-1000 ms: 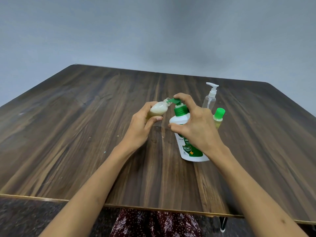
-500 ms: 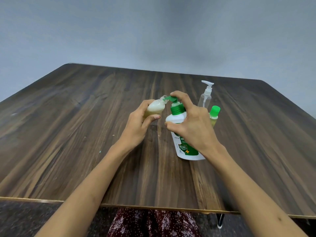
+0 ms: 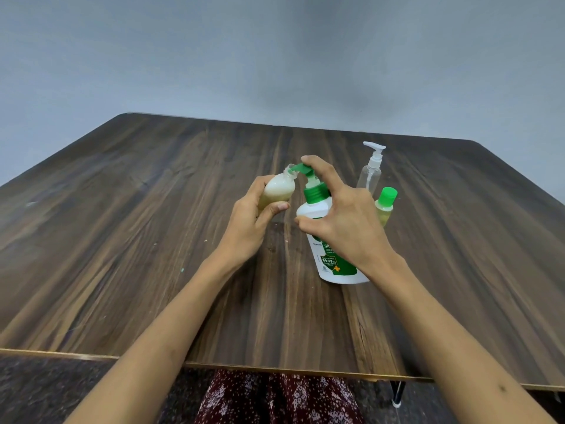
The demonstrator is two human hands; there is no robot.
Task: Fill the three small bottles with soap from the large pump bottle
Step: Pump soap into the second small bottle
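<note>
My left hand (image 3: 247, 228) grips a small clear bottle (image 3: 278, 189), tilted, holding pale soap. Its open mouth meets the green nozzle of the large white pump bottle (image 3: 331, 264), which stands on the wooden table (image 3: 137, 240). My right hand (image 3: 348, 221) holds that pump bottle, index finger on the green pump head (image 3: 301, 169) and thumb against the white shoulder. Behind my right hand stand a clear small bottle with a white pump (image 3: 370, 175) and a small bottle with a green cap (image 3: 385, 206) holding yellowish liquid.
A grey wall runs behind the table's far edge. The table's front edge (image 3: 275, 367) is close to my body, with patterned fabric below it. A table leg (image 3: 397, 393) shows at the lower right.
The green pump head has risen from its pressed position, and my right index finger lifted with it. The small bottle stays at the nozzle. The view shifted slightly.
</note>
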